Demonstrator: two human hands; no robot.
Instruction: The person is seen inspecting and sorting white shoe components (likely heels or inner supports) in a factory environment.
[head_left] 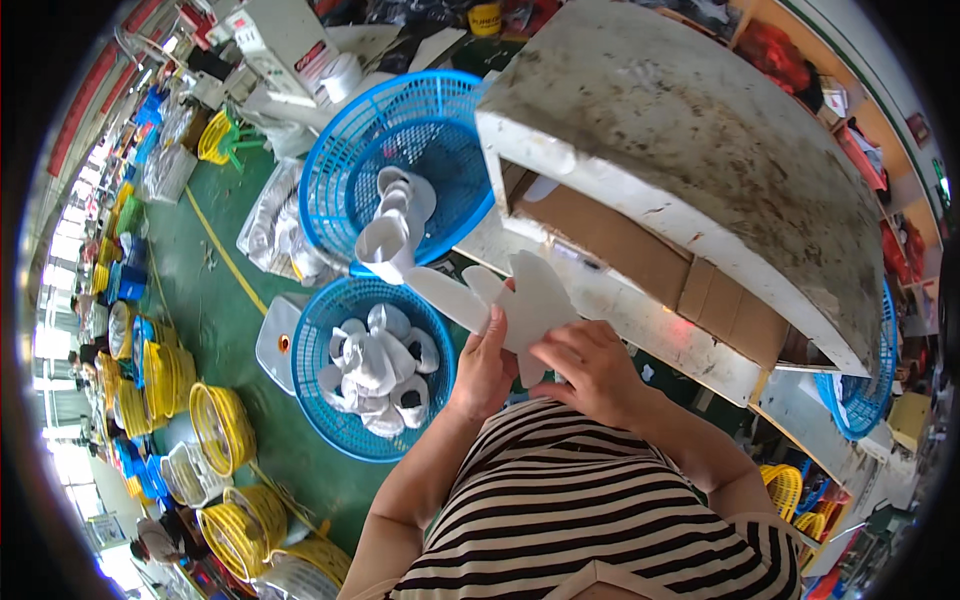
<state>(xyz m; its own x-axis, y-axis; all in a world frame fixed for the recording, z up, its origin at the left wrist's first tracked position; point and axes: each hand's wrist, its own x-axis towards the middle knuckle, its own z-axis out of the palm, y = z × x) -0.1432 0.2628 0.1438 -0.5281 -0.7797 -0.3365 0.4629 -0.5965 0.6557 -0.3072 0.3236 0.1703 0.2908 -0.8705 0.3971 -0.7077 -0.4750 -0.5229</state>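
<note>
Spanning left hand (484,374) and right hand (598,374) — white pieces (545,304); perhaps layered

Pale bench (612,300), stained open-fronted box (690,150), apparently cardboard (605,232) within

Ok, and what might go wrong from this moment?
The flat white pieces fan out unevenly from the left grip, with the right grip at their edge; one might slip.

The white stack reaches the rim of the upper blue basket; a bump could perhaps topple it.
</note>
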